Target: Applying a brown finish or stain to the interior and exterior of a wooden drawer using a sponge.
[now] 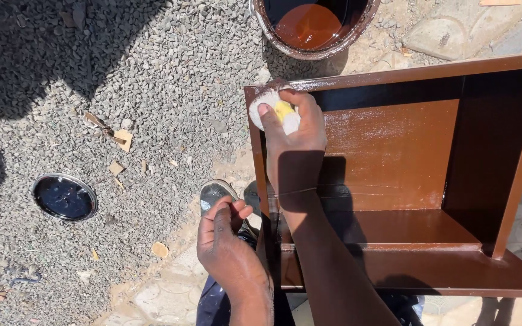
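Pressing sponge (273, 111) on brown cabinet (394, 157) corner, right hand (294, 136); left hand (228, 241) curled.

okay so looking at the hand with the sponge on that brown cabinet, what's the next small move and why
Probably draw the right hand and its sponge from the corner along the brown cabinet, since pale streaks show on the panel beside it. The left hand rests lower, off the wood.

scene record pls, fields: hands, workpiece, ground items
right hand: presses a white-and-yellow pad on the top left corner of the brown box
left hand: loosely curled, holding nothing, beside the box's left edge
brown box: open-fronted, glossy wet-looking coat
bucket: brown liquid, above the box
round lid: on the gravel, left
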